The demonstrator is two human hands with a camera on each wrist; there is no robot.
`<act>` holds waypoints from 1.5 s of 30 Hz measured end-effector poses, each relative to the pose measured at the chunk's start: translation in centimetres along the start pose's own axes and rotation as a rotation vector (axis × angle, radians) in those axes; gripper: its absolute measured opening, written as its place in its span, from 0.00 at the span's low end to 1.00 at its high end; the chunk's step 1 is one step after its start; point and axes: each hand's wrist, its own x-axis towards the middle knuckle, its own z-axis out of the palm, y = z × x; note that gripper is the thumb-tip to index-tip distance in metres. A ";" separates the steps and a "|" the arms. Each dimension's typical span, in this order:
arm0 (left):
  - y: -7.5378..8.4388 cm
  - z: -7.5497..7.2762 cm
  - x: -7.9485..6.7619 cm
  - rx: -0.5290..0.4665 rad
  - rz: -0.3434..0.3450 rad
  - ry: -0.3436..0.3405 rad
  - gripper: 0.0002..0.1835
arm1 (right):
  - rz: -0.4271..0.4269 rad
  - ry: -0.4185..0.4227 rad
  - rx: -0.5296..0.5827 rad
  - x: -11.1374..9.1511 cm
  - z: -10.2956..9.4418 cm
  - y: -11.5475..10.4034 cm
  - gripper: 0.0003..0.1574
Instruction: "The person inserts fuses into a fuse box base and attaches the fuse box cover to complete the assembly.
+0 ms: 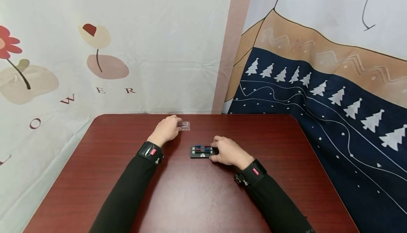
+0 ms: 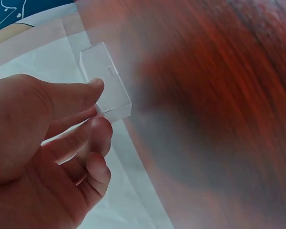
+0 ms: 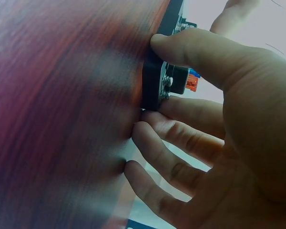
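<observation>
Near the table's far edge, my left hand (image 1: 166,130) pinches a clear plastic cover (image 1: 185,125) between thumb and fingers. In the left wrist view the cover (image 2: 113,90) is a shallow transparent box shape, with the thumb laid over one face. Closer to me and to the right, a black fuse block (image 1: 202,155) with red and blue blade fuses lies on the table. My right hand (image 1: 229,151) grips its right end. The right wrist view shows thumb and index finger on either side of the block (image 3: 152,83), metal screws at its end, the other fingertips down by the tabletop.
The reddish-brown wooden table (image 1: 178,197) has rounded far corners. Right behind it hang a pale printed curtain (image 1: 175,49) and a dark blue cloth with white trees (image 1: 279,88). Both forearms wear black sleeves and wrist bands.
</observation>
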 end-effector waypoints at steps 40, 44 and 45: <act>5.1 -2.9 -4.6 -0.064 0.135 0.067 0.17 | 0.017 -0.008 0.023 -0.1 -0.2 -0.2 0.32; 5.8 -2.9 -5.1 -0.054 0.143 0.056 0.17 | 0.012 -0.009 0.018 0.0 -0.2 -0.1 0.31; 6.0 -2.9 -5.2 -0.053 0.146 0.052 0.18 | 0.011 -0.008 0.017 0.0 -0.2 -0.1 0.30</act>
